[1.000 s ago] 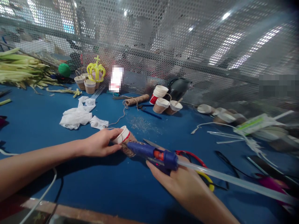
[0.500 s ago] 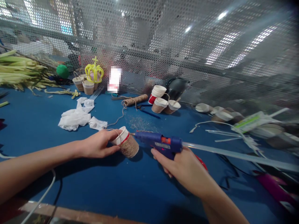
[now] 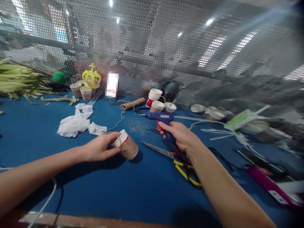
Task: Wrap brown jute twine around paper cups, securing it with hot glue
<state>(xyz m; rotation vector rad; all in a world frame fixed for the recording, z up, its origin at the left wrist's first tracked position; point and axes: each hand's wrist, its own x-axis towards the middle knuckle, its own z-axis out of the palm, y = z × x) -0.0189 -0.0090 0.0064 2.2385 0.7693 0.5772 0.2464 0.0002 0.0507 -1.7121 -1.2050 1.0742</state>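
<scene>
A white paper cup (image 3: 128,146) wrapped in brown twine lies tilted, its rim pinched by my left hand (image 3: 102,147). My right hand (image 3: 178,133) is closed round the handle of a blue glue gun (image 3: 159,116) with a red trigger. The gun's nozzle points left, above and apart from the cup, and a clear glue stick runs out of its back. Below my right hand lie scissors (image 3: 158,149) with red and yellow handles. Twine trails from the cup to a twine roll (image 3: 133,104) farther back.
Crumpled white material (image 3: 74,124) lies left of centre. Small cups stand at the back, near a yellow crown (image 3: 91,77) and a green ball (image 3: 59,78). Pale stalks (image 3: 19,80) fill the back left. A magenta power strip (image 3: 268,183) and cords lie at right, before a perforated metal screen (image 3: 142,57).
My right hand has lifted the glue gun up and away from the cup, uncovering the scissors. My left hand still grips the cup. The view has shifted slightly.
</scene>
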